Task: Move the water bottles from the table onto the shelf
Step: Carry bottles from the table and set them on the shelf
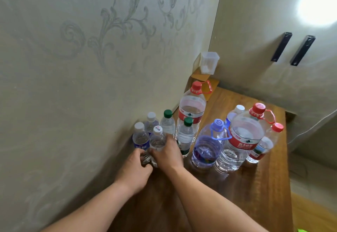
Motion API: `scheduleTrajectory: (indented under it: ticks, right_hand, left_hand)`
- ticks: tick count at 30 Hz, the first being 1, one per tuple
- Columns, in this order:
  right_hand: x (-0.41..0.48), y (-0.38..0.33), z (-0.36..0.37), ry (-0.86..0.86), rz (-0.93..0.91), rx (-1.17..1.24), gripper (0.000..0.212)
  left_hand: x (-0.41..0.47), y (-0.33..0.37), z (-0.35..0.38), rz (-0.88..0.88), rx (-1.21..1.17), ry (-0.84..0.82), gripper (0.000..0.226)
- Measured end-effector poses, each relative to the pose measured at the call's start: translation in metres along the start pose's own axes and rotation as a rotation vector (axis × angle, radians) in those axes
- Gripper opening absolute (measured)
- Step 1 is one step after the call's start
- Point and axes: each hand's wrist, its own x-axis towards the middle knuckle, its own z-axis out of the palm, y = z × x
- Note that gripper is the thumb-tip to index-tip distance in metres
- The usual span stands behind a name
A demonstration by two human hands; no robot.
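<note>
Several water bottles stand on a wooden table (259, 191) against the wall. My left hand (135, 169) grips the base of a small blue-labelled bottle (140, 140) with a white cap. My right hand (166, 154) wraps around a small clear bottle (157, 139) with a white cap right beside it. Behind them stand another white-capped bottle (151, 121) and two green-capped bottles (167, 123) (186, 135). Further right are a tall red-capped jug (192, 107), a blue jug (207, 144), a big red-capped jug (242, 137) and a small red-capped bottle (264, 144).
The patterned wall (73, 67) runs close along the table's left side. A clear plastic cup (209, 64) sits on a cardboard box (202, 78) in the far corner. A cabinet with two black handles (291, 49) stands behind the table.
</note>
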Motion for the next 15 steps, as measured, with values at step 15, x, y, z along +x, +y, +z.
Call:
scheduleTrajectory:
  ticks: [15]
  right_hand:
    - [-0.125, -0.001, -0.029, -0.098, -0.053, -0.024, 0.053]
  left_hand:
    - [-0.085, -0.015, -0.028, 0.224, -0.076, -0.166, 0.072]
